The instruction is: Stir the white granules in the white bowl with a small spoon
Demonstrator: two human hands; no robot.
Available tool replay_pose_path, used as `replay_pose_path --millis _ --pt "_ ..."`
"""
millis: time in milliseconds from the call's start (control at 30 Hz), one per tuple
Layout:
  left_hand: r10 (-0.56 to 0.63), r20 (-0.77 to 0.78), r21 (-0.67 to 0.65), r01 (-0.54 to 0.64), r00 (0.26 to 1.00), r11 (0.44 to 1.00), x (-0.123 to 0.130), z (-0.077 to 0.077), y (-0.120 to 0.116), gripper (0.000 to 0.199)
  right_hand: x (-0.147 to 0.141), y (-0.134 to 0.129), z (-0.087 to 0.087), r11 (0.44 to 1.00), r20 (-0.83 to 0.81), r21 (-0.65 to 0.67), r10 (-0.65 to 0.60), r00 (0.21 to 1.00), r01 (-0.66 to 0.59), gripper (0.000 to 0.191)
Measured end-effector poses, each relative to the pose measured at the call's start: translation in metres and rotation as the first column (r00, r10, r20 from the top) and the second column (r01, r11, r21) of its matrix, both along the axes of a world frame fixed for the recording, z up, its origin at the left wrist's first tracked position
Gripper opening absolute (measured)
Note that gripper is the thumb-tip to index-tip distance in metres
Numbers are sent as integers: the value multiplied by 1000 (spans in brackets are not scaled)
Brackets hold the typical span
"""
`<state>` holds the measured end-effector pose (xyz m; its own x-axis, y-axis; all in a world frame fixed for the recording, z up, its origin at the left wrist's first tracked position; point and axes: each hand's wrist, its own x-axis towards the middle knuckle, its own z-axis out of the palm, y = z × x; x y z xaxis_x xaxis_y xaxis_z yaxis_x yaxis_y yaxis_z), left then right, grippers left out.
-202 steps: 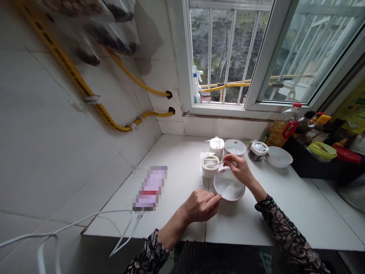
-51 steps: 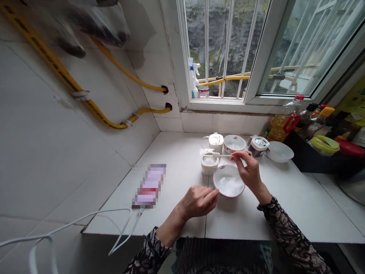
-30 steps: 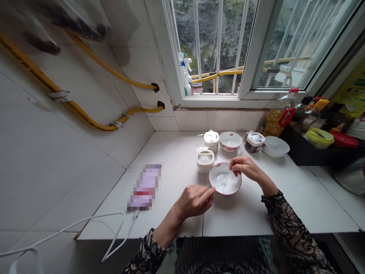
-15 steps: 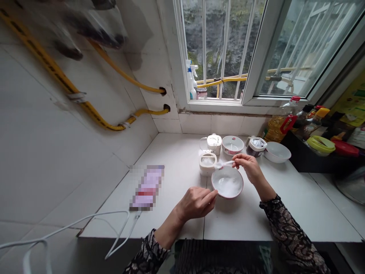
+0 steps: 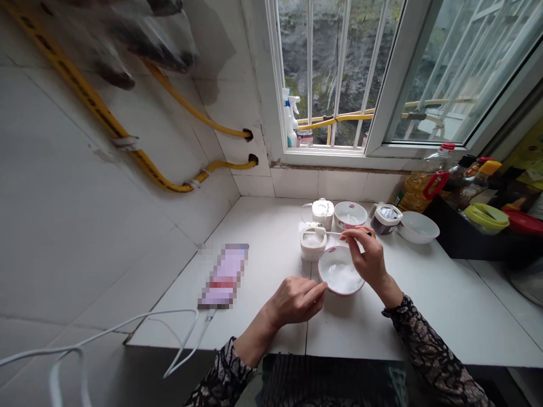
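Note:
A white bowl (image 5: 341,272) with a pinkish rim holds white powdery material. My left hand (image 5: 299,301) pinches the bowl's left rim between thumb and fingers. Over the bowl's right side, my right hand (image 5: 368,260) grips the handle of a small white spoon (image 5: 321,231). The spoon's head is at the rim of a cream square container (image 5: 313,250), which has white contents and stands just behind and left of the bowl. Whether the spoon carries anything cannot be made out.
Behind stand a white lidded jar (image 5: 323,212), a second bowl (image 5: 350,215), a jar with dark contents (image 5: 385,219) and a white bowl (image 5: 418,227). Bottles (image 5: 418,183) are at right. A phone (image 5: 224,277) with a cable lies left.
My right hand has turned, and the spoon has moved from above the bowl's back edge up to the square container's rim. My left hand keeps its hold. The view has shifted slightly.

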<state>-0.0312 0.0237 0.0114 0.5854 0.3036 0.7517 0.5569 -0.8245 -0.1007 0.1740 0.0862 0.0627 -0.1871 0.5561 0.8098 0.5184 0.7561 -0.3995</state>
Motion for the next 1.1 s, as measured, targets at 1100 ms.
replay_pose_path --millis 1100 --pt "1 -7 -10 -1 1000 1000 -1 0 0 18 35 19 10 373 -439 -818 88 894 -438 10"
